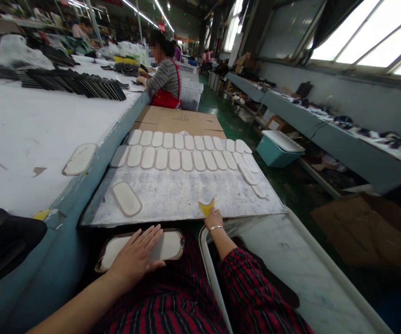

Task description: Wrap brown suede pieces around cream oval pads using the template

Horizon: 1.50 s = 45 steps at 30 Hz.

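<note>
My left hand [136,255] lies flat, fingers spread, on a white oval piece [169,246] with a brown edge on my lap. In my right hand [214,219] is a yellow scraper [206,207] with a curved, notched end, held over the front edge of the whitish board [172,195]. One loose oval pad [127,199] rests at the board's left. Two rows of similar pads [174,159] run across its far part, and a few overlap at the right.
Left is a white table [47,120] with a single pad [80,159] and stacked black pieces [75,83]. Cardboard [183,121] lies beyond the board. A person in a red apron [167,83] sits further off. A teal bin [279,148] stands right.
</note>
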Motion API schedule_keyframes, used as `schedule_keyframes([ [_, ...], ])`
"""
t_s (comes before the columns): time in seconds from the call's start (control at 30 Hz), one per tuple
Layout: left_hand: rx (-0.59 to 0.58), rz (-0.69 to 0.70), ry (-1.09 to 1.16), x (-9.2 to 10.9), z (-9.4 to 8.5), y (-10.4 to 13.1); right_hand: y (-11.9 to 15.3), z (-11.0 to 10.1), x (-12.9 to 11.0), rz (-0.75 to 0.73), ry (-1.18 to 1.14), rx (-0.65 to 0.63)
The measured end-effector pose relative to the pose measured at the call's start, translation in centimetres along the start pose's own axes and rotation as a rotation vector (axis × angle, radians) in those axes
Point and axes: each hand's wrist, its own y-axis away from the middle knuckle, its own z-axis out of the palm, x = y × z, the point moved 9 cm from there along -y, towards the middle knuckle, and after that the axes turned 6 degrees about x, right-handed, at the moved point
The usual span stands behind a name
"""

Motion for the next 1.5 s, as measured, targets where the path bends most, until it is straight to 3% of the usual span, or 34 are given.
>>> schedule_keyframes([
  [0.23,-0.156,-0.086,-0.008,-3.9,-1.1,2.1,-0.2,-1.0,3.7,0.104,-0.161,-0.089],
  [0.4,-0.230,-0.109,0.062,-5.2,-1.3,3.1,3.6,-3.8,4.5,-0.020,-0.364,-0.184],
  [0.5,-0.237,-0.083,0.137,-4.4,-0.9,1.9,7.7,-5.6,1.9,-0.251,-0.503,-0.292],
  [0.6,-0.229,-0.033,0.277,-2.3,-0.9,-1.4,10.6,-6.7,-1.6,-0.470,-0.431,-0.320],
  [0.77,-0.296,0.086,0.463,1.2,-1.4,-8.2,10.3,-7.0,-4.2,-0.433,-0.204,-0.277],
  [0.87,-0.328,0.193,0.425,2.3,-1.5,-10.1,10.8,-8.7,-5.1,-0.476,-0.188,-0.311],
  [0.97,-0.320,0.264,0.357,2.9,-1.8,-10.5,12.9,-11.7,-6.5,-0.619,-0.271,-0.395],
  [1.07,-0.306,0.313,0.286,3.3,-2.1,-10.2,14.9,-14.3,-7.9,-0.743,-0.247,-0.391],
  [1.27,-0.262,0.383,0.229,3.6,-2.5,-9.8,15.5,-13.8,-9.2,-0.768,0.192,-0.278],
  [1.5,-0.188,0.413,0.160,3.6,-2.3,-9.3,16.1,-14.8,-11.1,-0.846,0.351,-0.222],
])
